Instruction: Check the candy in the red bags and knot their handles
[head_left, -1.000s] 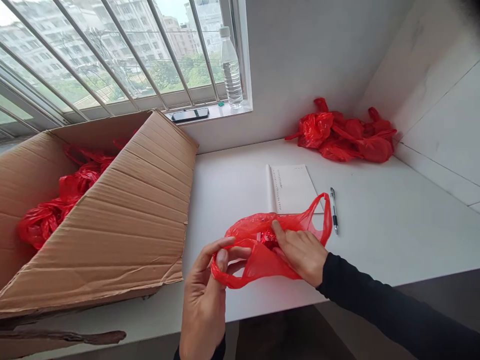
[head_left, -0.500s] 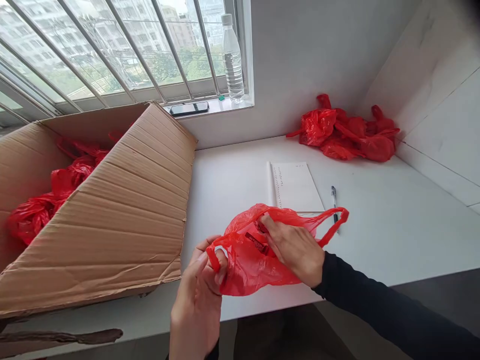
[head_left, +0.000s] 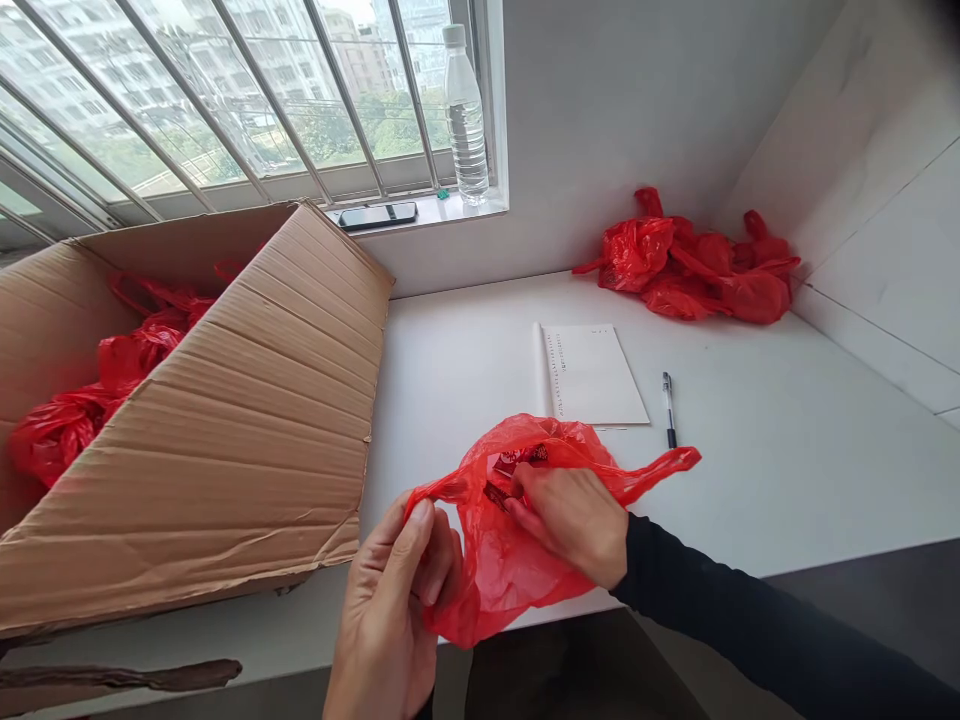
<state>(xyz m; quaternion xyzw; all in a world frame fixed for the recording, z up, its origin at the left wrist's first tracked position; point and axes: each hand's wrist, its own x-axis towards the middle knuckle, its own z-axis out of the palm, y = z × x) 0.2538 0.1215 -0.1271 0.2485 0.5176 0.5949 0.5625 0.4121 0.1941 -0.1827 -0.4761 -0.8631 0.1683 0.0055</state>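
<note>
At the table's front edge, a thin red plastic bag [head_left: 517, 590] hangs with its mouth spread. Thumb and fingers of my left hand [head_left: 397, 585] pinch its left handle. My right hand [head_left: 574, 515] reaches into the mouth, fingers closed around a small dark red packet [head_left: 496, 494] that is mostly hidden by them. Further inside lies another printed dark red packet [head_left: 529, 454], partly covered by the plastic. The bag's right handle [head_left: 667, 468] sticks out loose past my right wrist.
A cardboard box [head_left: 292, 400] holding red plastic bags [head_left: 112, 400] stands at left. Behind my hands are an open notebook [head_left: 596, 375] and a pen [head_left: 668, 410]. More red bags [head_left: 697, 265] lie by the wall. The sill carries a phone [head_left: 379, 216] and a water bottle [head_left: 466, 130].
My left hand has gathered the handle into a tighter pinch. The bag's front has dropped lower and its mouth shows more of the packets. My right hand has shifted slightly left and down.
</note>
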